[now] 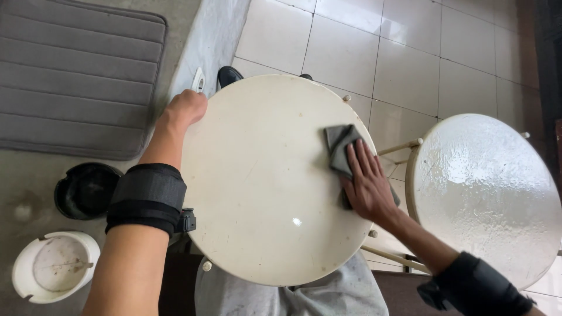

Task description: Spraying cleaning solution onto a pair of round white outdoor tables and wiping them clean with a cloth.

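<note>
A round cream tabletop (263, 187) is tilted up in front of me. My left hand (184, 108) grips its upper left rim, fingers curled over the edge. My right hand (369, 184) lies flat, fingers spread, pressing a dark grey cloth (339, 143) against the tabletop near its right edge. Part of the cloth is hidden under my palm. Both forearms wear black wrist bands.
A second round top with a textured glass surface (486, 193) stands to the right on the white tiled floor. A grey ribbed mat (76, 76) lies at upper left. A black ashtray (86, 190) and a white ashtray (55, 266) sit on the floor at left.
</note>
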